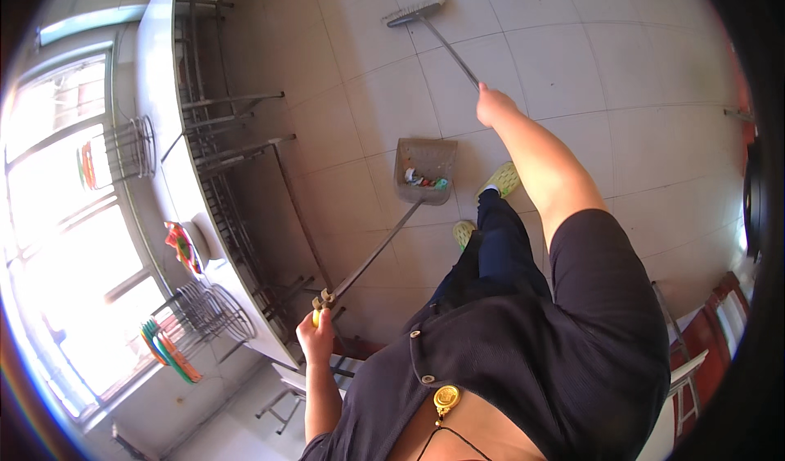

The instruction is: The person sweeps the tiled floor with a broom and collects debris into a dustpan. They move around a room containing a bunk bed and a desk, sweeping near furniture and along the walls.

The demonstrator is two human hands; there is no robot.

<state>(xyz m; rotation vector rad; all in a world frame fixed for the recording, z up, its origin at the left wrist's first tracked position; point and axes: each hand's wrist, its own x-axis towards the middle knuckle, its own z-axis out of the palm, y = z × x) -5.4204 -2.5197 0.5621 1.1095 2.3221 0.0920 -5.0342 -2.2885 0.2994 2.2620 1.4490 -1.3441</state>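
Note:
My right hand (494, 104) is closed around the handle of a broom (416, 13), whose head with pale bristles rests on the tiled floor at the top of the view. In my left hand (317, 333) is the yellow grip of a long-handled dustpan (427, 151). The dustpan's grey pan sits on the tiles in front of my shoes, with crumpled scraps of litter (423, 179) inside, some white, red and green. Its metal handle slants down to my left hand, passing a brown clip near the grip. The broom head is apart from the pan.
A long white table (178, 123) runs along the left, with metal legs (245, 154) reaching over the floor beneath it. Wire racks (211, 310) with coloured hangers or rings stand by the window. My yellow-green clogs (506, 180) are right of the dustpan. Red furniture (705, 338) is at lower right.

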